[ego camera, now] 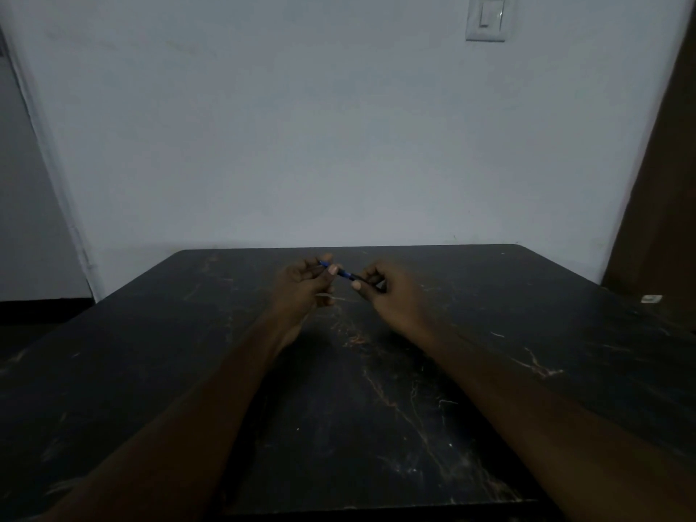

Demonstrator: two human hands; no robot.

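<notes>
Both hands on it: left hand [307, 282] pinches one end of the small blue pen [341, 272], right hand [384, 290] pinches the other, fingers curled. The pen hangs above the dark marbled table [357, 408], near the far edge.

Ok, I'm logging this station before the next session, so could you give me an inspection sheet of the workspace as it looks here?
Surface: dark table, marbled with pale veins and scratches.
Job's things: slim blue and dark pen-like item, held between both hands; too small to identify for sure.
Clutter: small white object near the table's right edge.
Grips: left hand pinches one end, right hand pinches the other.
Cables: nothing seen.
Surroundings: pale wall, light switch at upper right, brown panel at the right; dim light.
</notes>
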